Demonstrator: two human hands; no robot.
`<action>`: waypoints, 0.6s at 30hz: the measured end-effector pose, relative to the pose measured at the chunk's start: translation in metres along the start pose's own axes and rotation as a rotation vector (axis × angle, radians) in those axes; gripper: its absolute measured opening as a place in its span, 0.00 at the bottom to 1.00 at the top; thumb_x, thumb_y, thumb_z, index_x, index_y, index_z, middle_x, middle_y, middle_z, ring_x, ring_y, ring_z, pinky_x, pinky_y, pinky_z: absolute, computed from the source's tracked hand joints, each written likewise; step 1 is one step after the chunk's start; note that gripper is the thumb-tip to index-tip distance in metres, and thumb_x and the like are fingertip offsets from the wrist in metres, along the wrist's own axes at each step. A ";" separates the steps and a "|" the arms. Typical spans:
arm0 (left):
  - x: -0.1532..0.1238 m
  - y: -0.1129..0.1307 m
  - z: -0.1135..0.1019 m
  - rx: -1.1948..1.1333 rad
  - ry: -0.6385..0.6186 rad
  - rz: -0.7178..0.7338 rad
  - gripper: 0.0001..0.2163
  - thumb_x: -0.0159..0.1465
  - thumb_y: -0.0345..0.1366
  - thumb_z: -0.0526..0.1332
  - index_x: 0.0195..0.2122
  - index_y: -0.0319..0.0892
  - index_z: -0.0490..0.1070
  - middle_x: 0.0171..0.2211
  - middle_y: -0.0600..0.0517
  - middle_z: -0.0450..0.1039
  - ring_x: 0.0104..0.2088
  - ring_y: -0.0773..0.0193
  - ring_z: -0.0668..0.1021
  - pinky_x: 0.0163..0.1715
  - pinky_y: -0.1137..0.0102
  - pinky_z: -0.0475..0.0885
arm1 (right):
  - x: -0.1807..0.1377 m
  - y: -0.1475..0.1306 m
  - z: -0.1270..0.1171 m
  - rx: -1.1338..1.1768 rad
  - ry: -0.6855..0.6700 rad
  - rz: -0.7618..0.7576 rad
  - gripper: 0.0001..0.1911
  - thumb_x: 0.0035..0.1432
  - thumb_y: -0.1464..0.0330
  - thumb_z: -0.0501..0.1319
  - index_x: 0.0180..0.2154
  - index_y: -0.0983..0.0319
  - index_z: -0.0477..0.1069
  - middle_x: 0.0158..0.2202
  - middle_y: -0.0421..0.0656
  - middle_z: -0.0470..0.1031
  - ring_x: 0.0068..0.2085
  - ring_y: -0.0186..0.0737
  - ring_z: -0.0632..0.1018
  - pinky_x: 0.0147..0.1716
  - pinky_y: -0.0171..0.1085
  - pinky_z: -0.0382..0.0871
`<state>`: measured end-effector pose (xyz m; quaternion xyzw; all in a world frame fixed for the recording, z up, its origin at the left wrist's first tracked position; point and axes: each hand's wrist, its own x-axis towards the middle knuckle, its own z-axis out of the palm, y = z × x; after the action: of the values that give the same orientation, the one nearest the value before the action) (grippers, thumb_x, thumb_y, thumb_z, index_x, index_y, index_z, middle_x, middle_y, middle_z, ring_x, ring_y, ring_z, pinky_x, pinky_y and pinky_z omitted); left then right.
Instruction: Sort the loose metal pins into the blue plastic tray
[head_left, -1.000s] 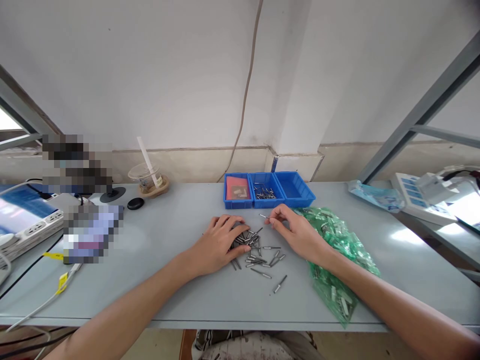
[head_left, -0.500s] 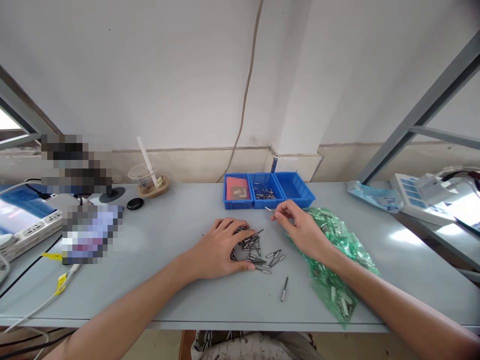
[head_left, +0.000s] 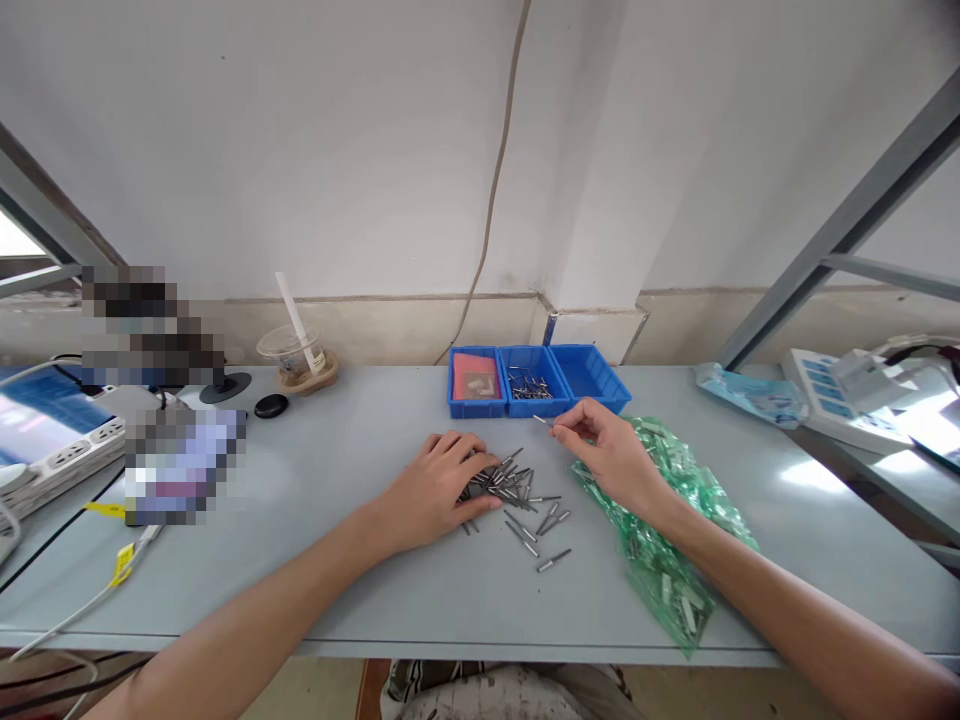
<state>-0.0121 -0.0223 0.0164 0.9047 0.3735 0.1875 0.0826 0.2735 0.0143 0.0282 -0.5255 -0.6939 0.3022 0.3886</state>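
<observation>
My left hand point(head_left: 439, 488) rests on the grey table, its fingers bent and apart over the edge of a pile of metal blind rivets point(head_left: 514, 484). Part of the pile is hidden under the palm. Several loose rivets lie just in front of it, one of them a single rivet point(head_left: 553, 560) nearer to me. Between thumb and fingertips, my right hand point(head_left: 606, 450) pinches a thin metal rivet point(head_left: 541, 420), held near the front of the blue bins. More rivets lie in the middle blue bin point(head_left: 541, 408).
The left bin point(head_left: 476, 408) holds a red card and a small bag; the right bin point(head_left: 591, 372) adjoins the middle one. A green plastic bag point(head_left: 667, 585) of parts lies under my right forearm. A cup point(head_left: 289, 352), a black disc point(head_left: 271, 406) and a power strip point(head_left: 82, 455) are to the left.
My left hand has shifted slightly back and left, showing more of the pile. Rivets in front have been rearranged, and the nearest one has turned. My right hand keeps its pinch almost in place.
</observation>
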 end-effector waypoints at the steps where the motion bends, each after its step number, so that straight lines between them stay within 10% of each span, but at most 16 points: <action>1: 0.000 0.000 0.000 0.003 0.001 0.001 0.18 0.75 0.50 0.60 0.60 0.46 0.71 0.54 0.45 0.73 0.54 0.51 0.73 0.55 0.55 0.68 | 0.000 -0.001 0.000 0.011 0.000 -0.001 0.12 0.65 0.56 0.65 0.35 0.56 0.70 0.40 0.44 0.81 0.41 0.47 0.80 0.41 0.45 0.73; 18: 0.002 -0.002 0.001 0.045 0.026 -0.002 0.10 0.77 0.43 0.59 0.52 0.45 0.74 0.49 0.48 0.74 0.49 0.54 0.73 0.52 0.58 0.67 | 0.001 -0.005 0.000 -0.018 -0.037 -0.060 0.13 0.66 0.54 0.64 0.45 0.56 0.74 0.41 0.45 0.79 0.42 0.46 0.78 0.43 0.46 0.74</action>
<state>-0.0119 -0.0195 0.0152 0.9034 0.3795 0.1910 0.0576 0.2710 0.0136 0.0327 -0.5023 -0.7190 0.2942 0.3798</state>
